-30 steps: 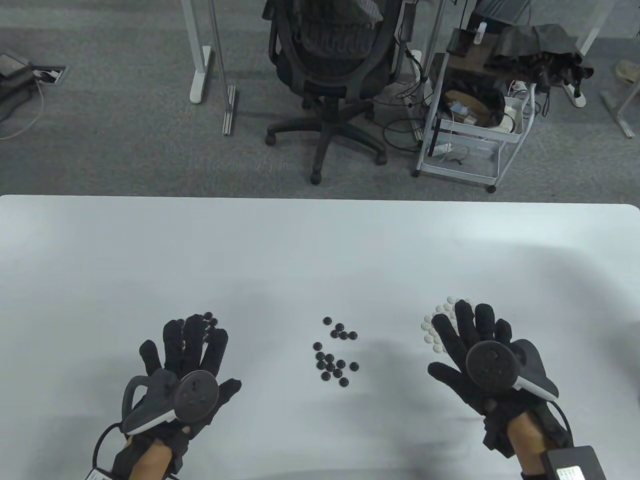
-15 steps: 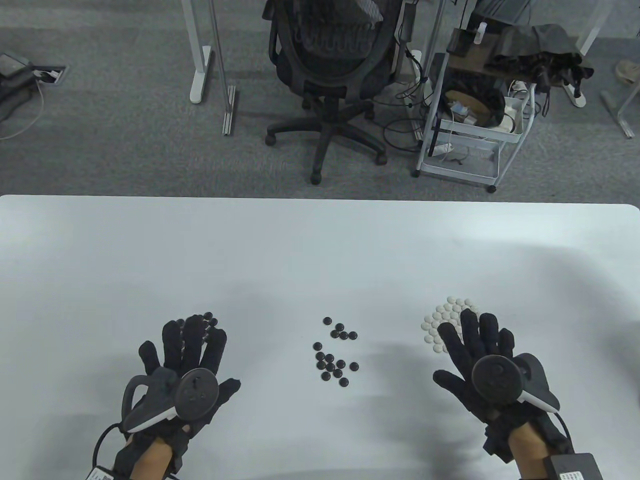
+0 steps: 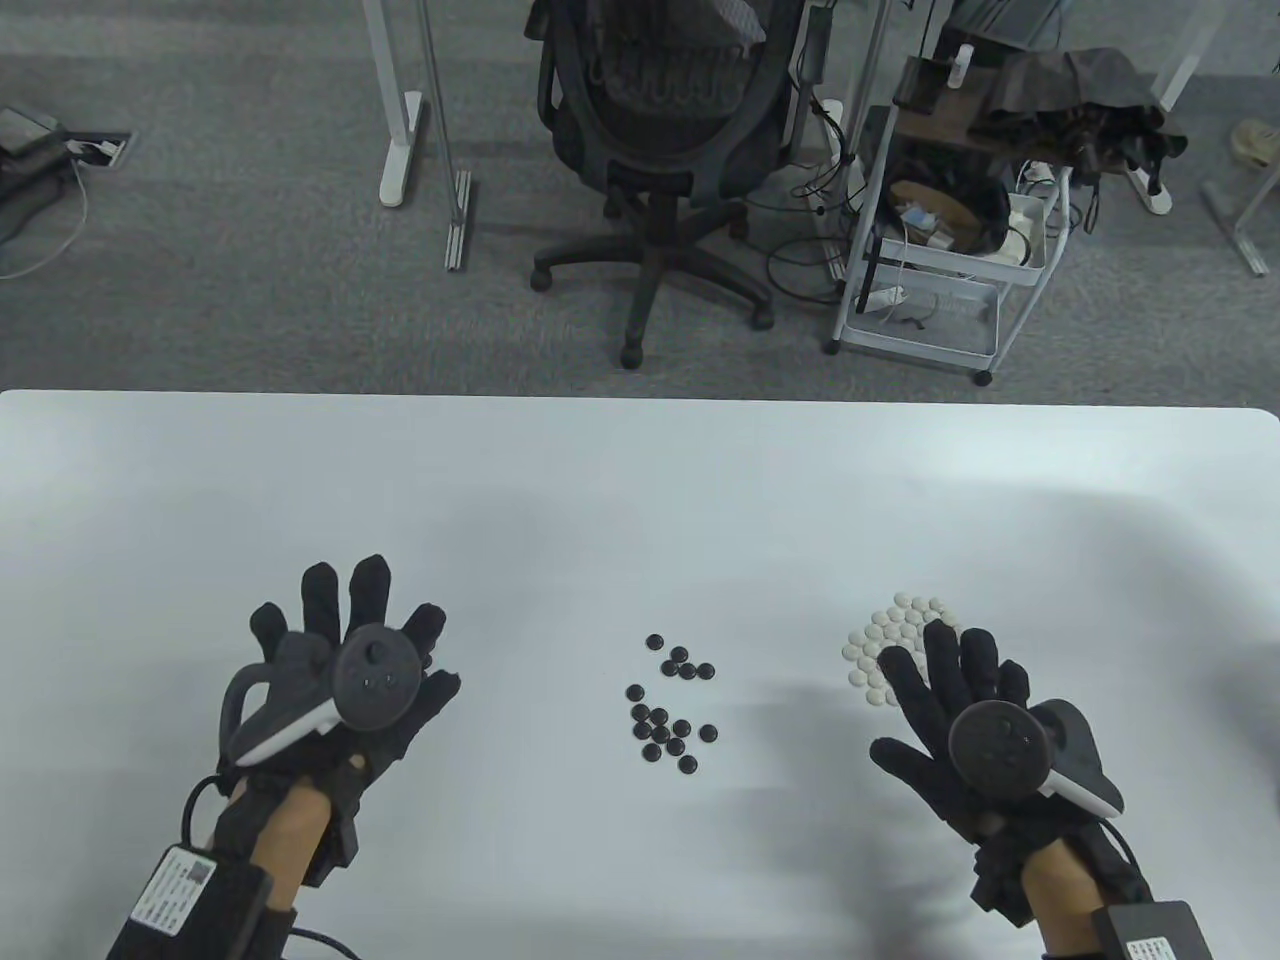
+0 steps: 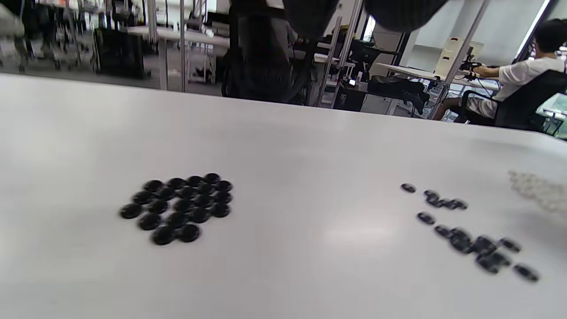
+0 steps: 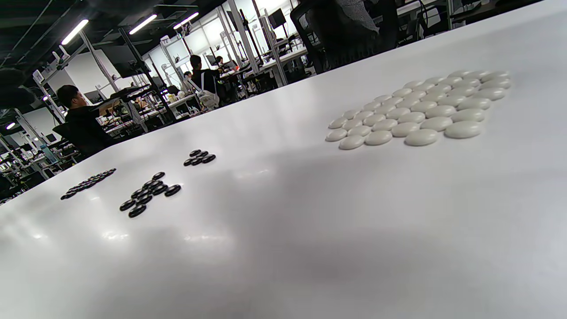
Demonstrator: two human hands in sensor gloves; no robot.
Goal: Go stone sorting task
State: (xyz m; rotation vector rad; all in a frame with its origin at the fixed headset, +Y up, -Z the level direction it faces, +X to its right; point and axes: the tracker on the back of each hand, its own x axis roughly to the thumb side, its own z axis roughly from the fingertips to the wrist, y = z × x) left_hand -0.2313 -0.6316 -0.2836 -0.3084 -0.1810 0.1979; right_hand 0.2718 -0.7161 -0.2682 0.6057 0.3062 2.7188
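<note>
The smooth white worktop has a soft sheen. Glossy black round stones and satin-smooth white round stones lie on it. Black matt fabric gloves cover the hands.

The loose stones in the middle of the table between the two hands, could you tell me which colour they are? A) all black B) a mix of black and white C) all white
A: the middle stones are all black; the white pile lies apart by the right hand.
</note>
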